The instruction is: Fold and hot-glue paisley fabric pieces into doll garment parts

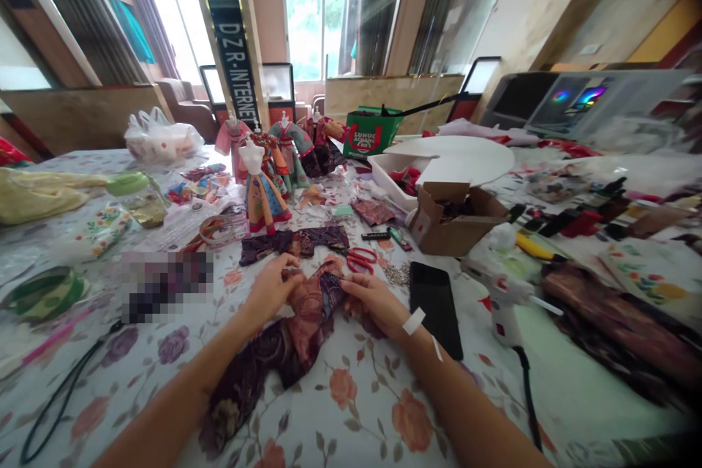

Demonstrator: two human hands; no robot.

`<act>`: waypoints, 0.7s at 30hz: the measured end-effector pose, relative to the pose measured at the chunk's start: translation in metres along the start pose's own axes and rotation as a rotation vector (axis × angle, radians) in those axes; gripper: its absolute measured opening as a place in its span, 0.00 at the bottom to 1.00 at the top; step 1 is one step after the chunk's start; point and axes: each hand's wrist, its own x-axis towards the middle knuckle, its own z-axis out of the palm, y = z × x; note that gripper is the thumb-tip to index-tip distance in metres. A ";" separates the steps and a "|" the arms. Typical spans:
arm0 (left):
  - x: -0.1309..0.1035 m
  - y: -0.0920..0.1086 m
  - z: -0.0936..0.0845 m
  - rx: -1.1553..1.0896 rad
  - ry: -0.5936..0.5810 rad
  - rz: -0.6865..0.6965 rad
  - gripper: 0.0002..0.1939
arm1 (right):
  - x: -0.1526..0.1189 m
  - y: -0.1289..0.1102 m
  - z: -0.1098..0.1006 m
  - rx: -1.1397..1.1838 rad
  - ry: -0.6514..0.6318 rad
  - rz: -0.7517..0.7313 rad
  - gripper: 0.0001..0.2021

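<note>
A small doll garment (307, 318) of dark purple and rusty-pink patterned fabric lies before me, its long dark part trailing towards my left forearm. My left hand (277, 284) pinches its upper left edge. On the other side, my right hand (376, 298) grips the dark trim at its upper right between thumb and fingers. Just beyond my hands rests another dark patterned fabric piece (296, 243). Red-handled scissors (360, 260) sit above my right hand, and a black phone (436, 307) lies to its right.
Small dress forms in robes (266, 190) stand at the back. On the right are a cardboard box (455, 223), a white hot glue gun (504, 300) with a cord, and dark fabric (614, 322). A green tape roll (47, 292) and a lidded jar (140, 201) are left.
</note>
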 end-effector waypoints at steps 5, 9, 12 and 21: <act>0.022 -0.009 0.003 0.084 -0.122 0.017 0.13 | 0.000 0.000 0.000 -0.029 0.035 -0.037 0.16; 0.023 -0.013 0.008 0.111 -0.227 -0.034 0.10 | 0.000 -0.002 -0.004 -0.076 0.068 -0.048 0.15; 0.011 -0.010 0.001 0.105 -0.323 -0.055 0.08 | 0.001 -0.002 -0.007 -0.119 0.065 -0.039 0.13; 0.004 -0.010 -0.016 -0.032 -0.432 -0.109 0.06 | 0.008 0.004 -0.004 -0.238 -0.017 -0.040 0.09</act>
